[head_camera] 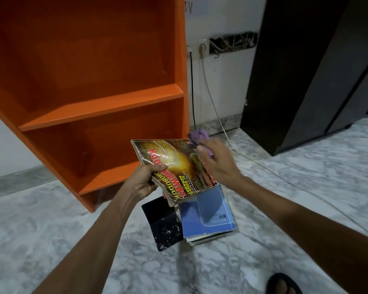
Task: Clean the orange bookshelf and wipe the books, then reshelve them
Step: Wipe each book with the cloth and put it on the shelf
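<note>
While the left hand (145, 182) curls its grip round the near edge of a glossy book (179, 164), thumb on the cover, the right hand (218, 164) has its grip closed on a purple cloth (200, 135), which is bunched at the book's far corner. The cloth seems to touch the cover, though blur there makes the contact hard to confirm. The book is tilted in the air between the two grips. Directly below them, on the marble floor (51, 240), lies a stack of books (210, 217) topped by a blue one. A dark, white-flecked book (164, 225) lies flat just left of it. Beyond the left grip stands the orange bookshelf (98, 107). Beyond the right grip, a black cable (192, 85) hangs from a wall socket beside a white one, and a dark cabinet (306, 71) stands farther right. Near the right forearm, a foot in a dark sandal (283, 283) rests on the floor.
</note>
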Motion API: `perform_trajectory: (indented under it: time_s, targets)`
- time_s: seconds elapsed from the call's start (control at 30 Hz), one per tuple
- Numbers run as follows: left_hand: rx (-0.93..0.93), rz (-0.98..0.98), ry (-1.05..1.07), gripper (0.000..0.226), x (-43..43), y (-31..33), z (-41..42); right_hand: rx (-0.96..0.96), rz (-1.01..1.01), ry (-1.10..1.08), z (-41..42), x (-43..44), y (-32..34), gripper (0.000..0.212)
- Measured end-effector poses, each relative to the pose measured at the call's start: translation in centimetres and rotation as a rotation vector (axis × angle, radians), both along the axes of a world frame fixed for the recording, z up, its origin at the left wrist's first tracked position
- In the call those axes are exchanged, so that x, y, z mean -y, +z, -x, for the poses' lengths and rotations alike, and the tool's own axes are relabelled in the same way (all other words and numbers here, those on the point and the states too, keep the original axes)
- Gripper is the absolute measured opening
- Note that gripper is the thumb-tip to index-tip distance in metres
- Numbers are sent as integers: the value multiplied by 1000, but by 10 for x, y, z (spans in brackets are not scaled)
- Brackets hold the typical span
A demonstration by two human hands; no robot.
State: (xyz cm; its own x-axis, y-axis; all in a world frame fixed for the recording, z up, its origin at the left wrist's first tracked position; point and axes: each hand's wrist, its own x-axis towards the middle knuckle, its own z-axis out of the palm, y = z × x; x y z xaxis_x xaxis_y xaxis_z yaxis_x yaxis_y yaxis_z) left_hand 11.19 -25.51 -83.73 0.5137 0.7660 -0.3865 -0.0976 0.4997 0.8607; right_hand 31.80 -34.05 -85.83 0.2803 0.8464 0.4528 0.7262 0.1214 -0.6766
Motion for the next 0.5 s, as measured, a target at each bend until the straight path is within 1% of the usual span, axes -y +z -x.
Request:
perform_trajectory:
  time_s: [0.03,0.07,0.13,0.17,0.23,0.3,0.33,0.4,0.47,0.5]
  targets:
    - [5,-12,-15,22,3,1,-5,-34,-6,60,19,-5,6,46]
    - [14,-33,-40,21,6,3,-9,-20,4,127,34,-10,6,44]
    - [35,-87,-101,21,10,5,-14,130,27,147,51,-22,0,44]
    - [37,-108,-120,20,11,6,-14,156,38,115,50,-28,-2,45]
    - [26,-123,-121,21,9,7,-8,52,51,30,39,-37,-2,47]
    - [17,-123,-121,23,7,7,0,-49,44,-24,23,-40,-6,41]
    - [14,-121,-124,24,6,7,3,-61,92,-55,13,-41,-10,37]
    - [11,-116,-114,25,7,8,8,-100,299,-185,-6,-37,-22,32]
    - [25,-102,-91,25,6,9,11,-215,490,-388,-23,-25,-31,28]
    - [33,-90,-81,25,4,9,12,-286,500,-484,-28,-21,-33,28]
